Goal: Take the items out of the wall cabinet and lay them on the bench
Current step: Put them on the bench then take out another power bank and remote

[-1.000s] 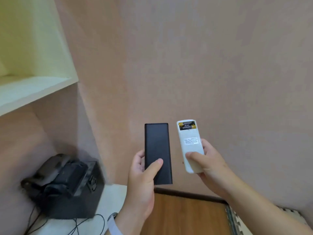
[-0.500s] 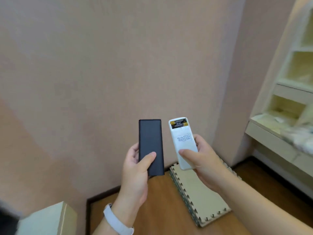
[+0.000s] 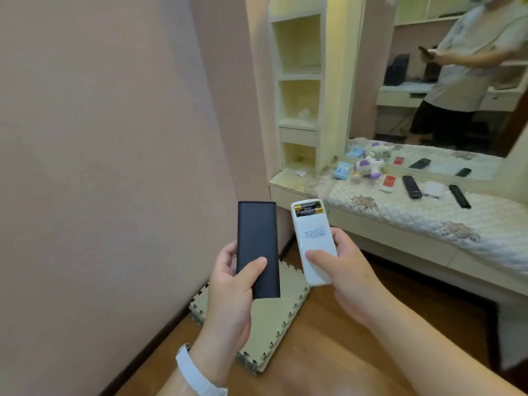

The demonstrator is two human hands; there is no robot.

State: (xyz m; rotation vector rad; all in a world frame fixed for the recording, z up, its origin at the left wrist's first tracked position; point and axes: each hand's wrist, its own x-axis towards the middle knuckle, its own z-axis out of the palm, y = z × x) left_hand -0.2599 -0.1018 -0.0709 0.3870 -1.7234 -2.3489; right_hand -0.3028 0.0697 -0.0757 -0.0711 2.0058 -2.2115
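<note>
My left hand (image 3: 228, 292) grips a flat black power bank (image 3: 257, 244), held upright at chest height. Beside it my right hand (image 3: 345, 272) holds a white remote (image 3: 313, 241) back side up, its battery bay uncovered and two batteries showing at the top. The bench (image 3: 428, 224), covered with a quilted cream cloth, runs along the right side under a mirror. On it lie a blue box (image 3: 342, 170), a purple and white toy (image 3: 368, 167), a red card (image 3: 389, 180), two black remotes (image 3: 411, 186) and a white case (image 3: 434, 189).
A pink wall fills the left. Cream open shelves (image 3: 298, 95) stand in the corner beside the mirror (image 3: 445, 67), which reflects a person. A stack of beige foam puzzle mats (image 3: 257, 324) lies on the wooden floor below my hands.
The view has swung right, from the wall cabinet and black bag to the bench and mirror. Both hands keep the same hold on the power bank and white remote.
</note>
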